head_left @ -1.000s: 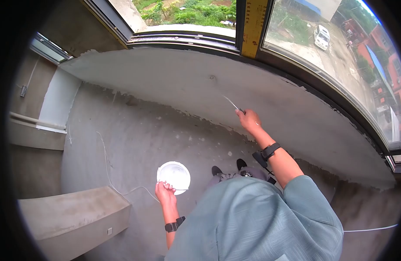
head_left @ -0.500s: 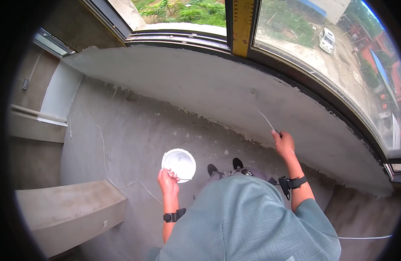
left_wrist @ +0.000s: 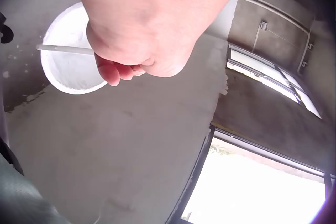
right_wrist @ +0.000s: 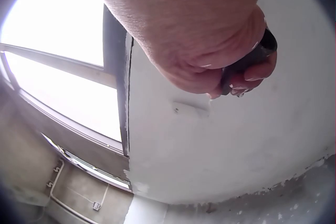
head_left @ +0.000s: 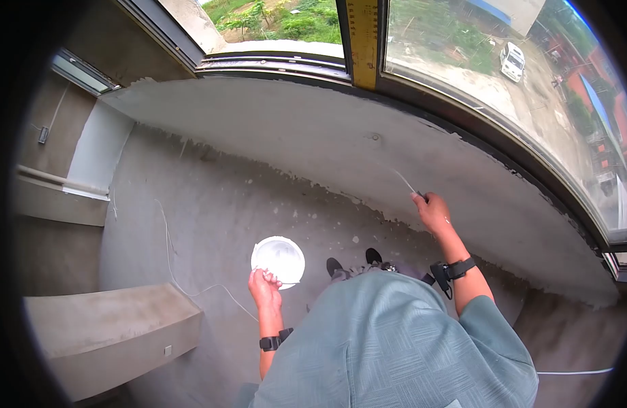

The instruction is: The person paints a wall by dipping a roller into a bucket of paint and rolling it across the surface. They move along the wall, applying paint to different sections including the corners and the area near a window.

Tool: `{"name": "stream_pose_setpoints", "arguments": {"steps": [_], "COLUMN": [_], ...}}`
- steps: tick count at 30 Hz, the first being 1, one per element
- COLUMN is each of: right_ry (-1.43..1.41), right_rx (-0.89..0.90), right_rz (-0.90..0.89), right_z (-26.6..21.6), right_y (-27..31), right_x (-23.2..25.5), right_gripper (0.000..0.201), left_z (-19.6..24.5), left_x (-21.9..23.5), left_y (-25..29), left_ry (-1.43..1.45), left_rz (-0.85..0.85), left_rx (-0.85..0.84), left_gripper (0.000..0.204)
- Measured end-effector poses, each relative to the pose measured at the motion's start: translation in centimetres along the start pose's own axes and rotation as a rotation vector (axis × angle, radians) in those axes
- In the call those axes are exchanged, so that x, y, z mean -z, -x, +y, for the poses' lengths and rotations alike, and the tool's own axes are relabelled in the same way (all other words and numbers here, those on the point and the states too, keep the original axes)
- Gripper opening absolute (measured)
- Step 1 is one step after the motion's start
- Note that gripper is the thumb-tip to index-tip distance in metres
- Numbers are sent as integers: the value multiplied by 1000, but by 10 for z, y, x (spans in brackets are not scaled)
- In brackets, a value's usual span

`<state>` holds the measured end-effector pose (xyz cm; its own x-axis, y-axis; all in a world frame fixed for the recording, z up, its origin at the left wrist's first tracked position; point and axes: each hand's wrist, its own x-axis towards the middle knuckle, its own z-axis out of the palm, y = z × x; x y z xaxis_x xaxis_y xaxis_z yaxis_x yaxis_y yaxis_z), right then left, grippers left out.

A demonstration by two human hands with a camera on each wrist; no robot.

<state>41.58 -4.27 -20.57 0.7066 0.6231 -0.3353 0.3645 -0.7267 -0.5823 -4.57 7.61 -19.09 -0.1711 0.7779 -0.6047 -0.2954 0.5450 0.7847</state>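
A white bucket (head_left: 278, 239) with white paste inside hangs below my left hand (head_left: 266, 290). The fingers of that hand curl around the bucket's handle; in the left wrist view a white rod-like part of the handle (left_wrist: 64, 49) sticks out beside them. My right hand (head_left: 434, 212) grips a putty knife by its black handle (right_wrist: 248, 67). Its thin blade (head_left: 404, 181), seen nearly edge-on in the head view, points up and left at the whitish coated wall (head_left: 293, 122). The palm and wrist hide most of the grip in both wrist views.
A small round fitting (head_left: 375, 137) sits in the wall near the blade. Dark window frames (head_left: 463, 95) run above it. A thin cable (head_left: 221, 288) trails over the grey floor beside a concrete block (head_left: 116, 326) at left. The person's shoes (head_left: 373, 256) stand near the wall.
My right hand with the putty knife has moved right and down along the wall, then slightly back up and left. The bucket has shifted a little in view, still held by my left hand.
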Motion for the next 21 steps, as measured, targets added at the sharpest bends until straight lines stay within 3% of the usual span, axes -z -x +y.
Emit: {"name": "stream_pose_setpoints", "arguments": {"steps": [4,13,16,21], "right_ry": [10,-31,-113,-99], "right_rx": [-30,11,-72,-112], "right_rz": [15,15,-43,7], "right_z": [18,23,47,86], "right_y": [19,6,19,38], "right_x": [23,3,13,31], "right_gripper": [55,56,55,53], "left_z": [-7,-4,-4,-4], "left_x": [5,-7,-12,-15], "left_y": [-1,-1,2,5], "left_ry": [17,-44,-50,-36], "left_rz": [7,-38,-42,-57], "left_rx": [5,34,20,9], "left_gripper": [6,7,7,7]}}
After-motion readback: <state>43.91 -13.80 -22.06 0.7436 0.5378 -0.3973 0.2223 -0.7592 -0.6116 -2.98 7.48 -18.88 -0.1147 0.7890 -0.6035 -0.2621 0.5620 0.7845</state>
